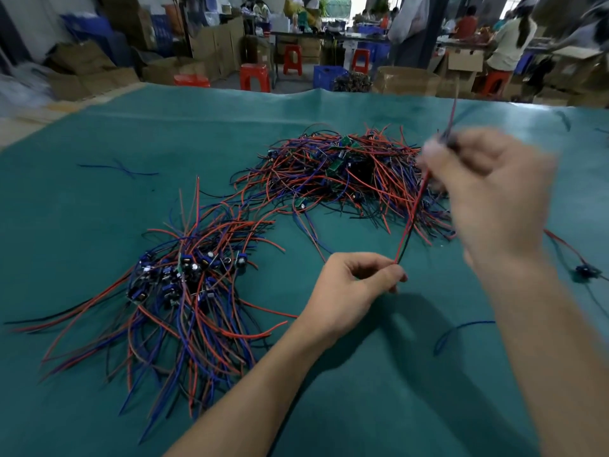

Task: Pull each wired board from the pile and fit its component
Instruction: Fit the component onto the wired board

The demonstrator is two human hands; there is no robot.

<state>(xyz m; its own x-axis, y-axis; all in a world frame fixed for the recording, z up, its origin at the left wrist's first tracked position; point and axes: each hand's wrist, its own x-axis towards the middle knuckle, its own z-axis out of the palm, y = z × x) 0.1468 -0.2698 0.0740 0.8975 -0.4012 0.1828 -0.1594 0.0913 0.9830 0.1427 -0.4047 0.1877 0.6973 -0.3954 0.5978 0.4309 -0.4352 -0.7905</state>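
Note:
Two tangles of red, blue and black wires with small boards lie on the green mat: a far pile (342, 173) at centre and a near pile (184, 278) at left. My left hand (352, 288) pinches the lower end of a red-and-black wire pair (412, 216). That pair runs up to my right hand (487, 189), which is raised above the far pile's right side and blurred. Its fingers grip the wires' upper part and a dark piece, likely a board, which I cannot make out.
A single wired board (585, 272) lies at the right edge. Loose blue wires lie on the green mat (362, 390) at far left (122, 168) and near my right forearm (458, 331). Beyond the table are red stools, cartons and seated people.

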